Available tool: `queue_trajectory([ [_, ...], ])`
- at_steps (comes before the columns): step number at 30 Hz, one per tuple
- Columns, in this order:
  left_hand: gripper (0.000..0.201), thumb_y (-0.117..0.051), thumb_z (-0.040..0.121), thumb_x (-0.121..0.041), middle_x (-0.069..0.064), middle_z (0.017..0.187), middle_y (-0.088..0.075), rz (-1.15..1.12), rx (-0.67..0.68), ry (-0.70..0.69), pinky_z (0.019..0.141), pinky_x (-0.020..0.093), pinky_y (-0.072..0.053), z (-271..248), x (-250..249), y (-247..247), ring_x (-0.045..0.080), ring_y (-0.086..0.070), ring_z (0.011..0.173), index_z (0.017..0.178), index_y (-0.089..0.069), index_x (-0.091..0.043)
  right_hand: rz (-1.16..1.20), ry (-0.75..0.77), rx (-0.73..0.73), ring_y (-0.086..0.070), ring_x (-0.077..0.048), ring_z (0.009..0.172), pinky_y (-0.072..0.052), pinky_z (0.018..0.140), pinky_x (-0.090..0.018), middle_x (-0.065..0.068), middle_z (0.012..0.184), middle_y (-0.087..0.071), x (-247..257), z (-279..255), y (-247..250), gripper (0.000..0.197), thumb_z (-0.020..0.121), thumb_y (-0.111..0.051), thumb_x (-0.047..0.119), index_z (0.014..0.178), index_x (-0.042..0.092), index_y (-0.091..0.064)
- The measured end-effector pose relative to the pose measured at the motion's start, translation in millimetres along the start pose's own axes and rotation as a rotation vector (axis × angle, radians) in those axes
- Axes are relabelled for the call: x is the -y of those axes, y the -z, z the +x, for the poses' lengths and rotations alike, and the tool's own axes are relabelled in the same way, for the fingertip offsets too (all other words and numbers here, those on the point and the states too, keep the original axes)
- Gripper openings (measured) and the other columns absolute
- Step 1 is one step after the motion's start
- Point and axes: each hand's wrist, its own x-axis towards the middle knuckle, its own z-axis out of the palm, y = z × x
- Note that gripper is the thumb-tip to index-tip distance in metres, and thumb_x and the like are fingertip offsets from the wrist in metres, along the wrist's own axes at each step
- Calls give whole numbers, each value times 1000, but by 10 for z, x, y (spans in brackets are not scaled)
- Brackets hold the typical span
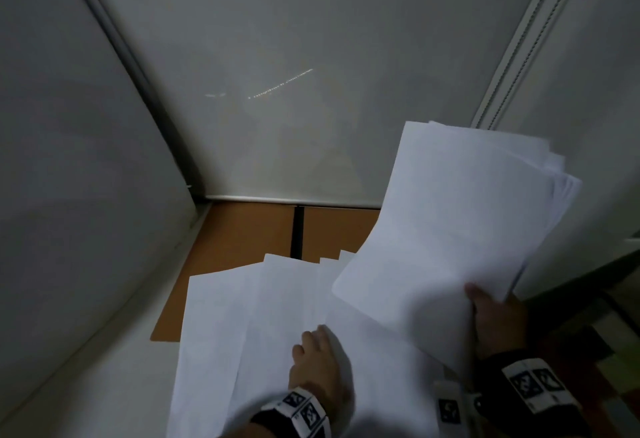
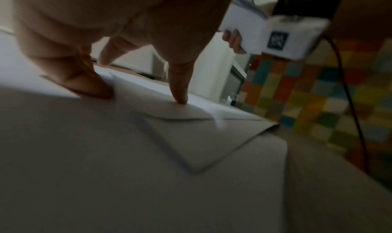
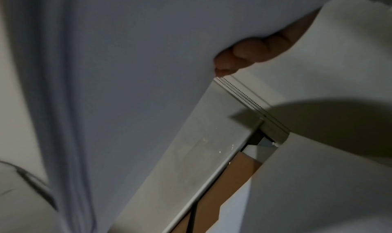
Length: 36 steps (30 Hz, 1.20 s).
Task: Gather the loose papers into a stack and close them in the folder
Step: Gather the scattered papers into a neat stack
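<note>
Several loose white sheets (image 1: 249, 316) lie fanned over an open brown folder (image 1: 242, 229) on the white desk. My left hand (image 1: 318, 358) rests on the sheets, and its fingertips (image 2: 180, 101) press down on the paper (image 2: 169, 132). My right hand (image 1: 495, 319) holds a lifted bundle of white papers (image 1: 450, 222) above the desk at the right, thumb on top at the lower corner. From the right wrist, the fingers (image 3: 254, 54) curl under that bundle (image 3: 127, 85). The sheets cover most of the folder.
Grey partition walls (image 1: 277, 56) close in the desk at the back and left. A white desk surface (image 1: 104, 368) shows at the lower left. A colourful checkered floor (image 2: 318, 94) lies beyond the desk's right edge, and a dark cable (image 2: 350, 102) hangs there.
</note>
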Motion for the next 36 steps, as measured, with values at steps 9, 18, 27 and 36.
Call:
queue_trajectory([
  [9, 64, -52, 87, -11, 15, 134, -54, -253, -24, 35, 101, 29, -41, 85, 235, 196, 27, -52, 123, 143, -22, -10, 77, -51, 25, -54, -23, 95, -41, 89, -37, -17, 106, -60, -226, -70, 34, 20, 79, -63, 0, 98, 0, -63],
  [18, 28, -50, 91, -15, 11, 96, -69, -326, -248, 42, 75, 29, -43, -157, 974, 546, 30, -63, 100, 64, -46, -23, 105, -82, 41, -53, -24, 96, -41, 93, -43, -13, 104, -58, -340, -53, 31, 36, 78, -65, 3, 111, -8, -58],
  [27, 20, -55, 89, -1, 11, 71, -59, -1058, -365, -41, 60, 31, -35, -405, 1486, 1002, 25, -49, 68, 78, -64, -16, 67, -213, 225, -63, -30, 89, -50, 87, -51, -16, 96, -69, -481, -211, -109, 34, 65, -77, 19, 91, 0, -67],
  [36, 19, -55, 88, -7, 16, 96, -74, -1215, -25, -157, 66, 34, -56, -420, 1284, 1053, 30, -70, 79, 104, -65, -6, -17, -80, 568, -68, -1, 72, -50, 66, -12, 1, 82, -74, -315, -622, -503, 15, 80, -65, 7, 94, 4, -68],
])
